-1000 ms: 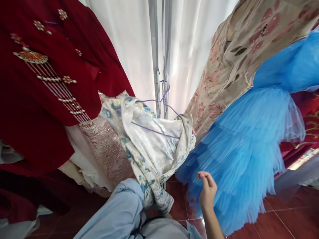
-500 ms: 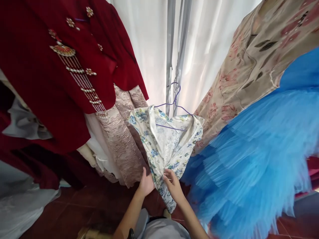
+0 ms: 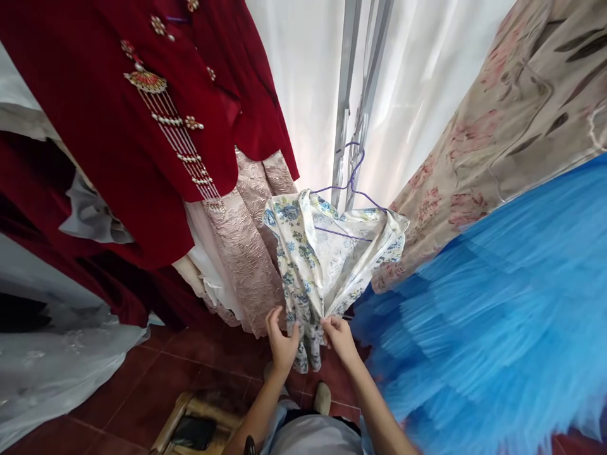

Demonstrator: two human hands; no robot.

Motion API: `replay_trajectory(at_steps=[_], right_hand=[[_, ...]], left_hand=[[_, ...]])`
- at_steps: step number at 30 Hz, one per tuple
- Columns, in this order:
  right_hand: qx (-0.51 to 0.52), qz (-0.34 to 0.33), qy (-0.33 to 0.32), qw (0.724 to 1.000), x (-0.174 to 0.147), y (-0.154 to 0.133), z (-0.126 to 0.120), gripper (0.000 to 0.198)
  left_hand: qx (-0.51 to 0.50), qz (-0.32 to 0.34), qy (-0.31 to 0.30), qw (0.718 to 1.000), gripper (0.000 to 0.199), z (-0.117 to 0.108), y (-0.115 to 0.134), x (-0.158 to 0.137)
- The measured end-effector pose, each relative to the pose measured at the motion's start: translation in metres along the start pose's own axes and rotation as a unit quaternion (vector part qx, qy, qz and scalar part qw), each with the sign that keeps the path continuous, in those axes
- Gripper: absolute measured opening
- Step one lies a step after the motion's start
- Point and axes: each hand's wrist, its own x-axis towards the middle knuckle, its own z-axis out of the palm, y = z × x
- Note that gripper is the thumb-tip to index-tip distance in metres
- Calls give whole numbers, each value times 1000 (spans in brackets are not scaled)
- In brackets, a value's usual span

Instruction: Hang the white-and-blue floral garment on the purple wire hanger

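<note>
A cream dress with blue flowers [image 3: 327, 259] hangs on a purple wire hanger [image 3: 349, 186] hooked to a grey metal rack post [image 3: 342, 114]. My left hand [image 3: 281, 341] grips the dress's lower left part near the hem. My right hand [image 3: 338, 337] pinches the lower right part of the same dress. Both hands are close together below the hanger, pulling the fabric downward into a narrow bunch.
A dark red beaded garment [image 3: 142, 120] and a pink brocade skirt [image 3: 246, 240] hang at left. A beige floral dress [image 3: 497, 126] and a blue tulle dress [image 3: 488, 328] hang at right. White curtain [image 3: 303, 82] behind. A wooden stool [image 3: 194, 426] stands on red floor tiles.
A second ago my left arm was up inside the dress and my right hand hung free. Both hands now grip its lower part, and the dress hangs straighter from the hanger.
</note>
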Motion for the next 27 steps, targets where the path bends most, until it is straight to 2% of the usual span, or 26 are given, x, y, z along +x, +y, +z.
replay_trajectory(at_steps=[1, 3, 5, 8, 11, 15, 17, 19, 22, 24, 25, 27], right_hand=[[40, 21, -23, 999, -4, 0, 1, 45], [100, 48, -49, 993, -12, 0, 4, 43], [135, 59, -48, 988, -16, -4, 7, 40], [160, 52, -16, 986, -7, -25, 5, 37], [176, -7, 41, 984, 20, -77, -7, 33], [212, -152, 71, 963, 64, -182, -26, 31], [220, -199, 75, 952, 80, -228, -31, 29], [235, -222, 97, 941, 90, -258, -31, 30], [233, -248, 119, 933, 93, -271, -28, 33], [216, -268, 119, 931, 88, -265, -28, 33], [206, -278, 114, 931, 86, -261, -28, 33], [185, -291, 105, 933, 82, -252, -29, 33]], left_hand=[[26, 48, 16, 998, 47, 1, 1, -2], [52, 117, -55, 990, 31, 10, 4, -9], [54, 131, -143, 979, 10, 23, 7, -15], [57, 118, -141, 981, 17, 38, 9, -19], [58, 123, -164, 977, 18, 43, 7, -19], [80, 136, -185, 970, 24, 49, 6, -18], [91, 138, -203, 965, 21, 58, 6, -17], [92, 124, -241, 958, 17, 69, 5, -16], [86, 101, -300, 945, 12, 78, 5, -7], [82, 131, -288, 945, 8, 73, 18, 11], [74, 163, -257, 950, 8, 68, 32, 24], [36, 244, -150, 957, 16, 53, 78, 55]])
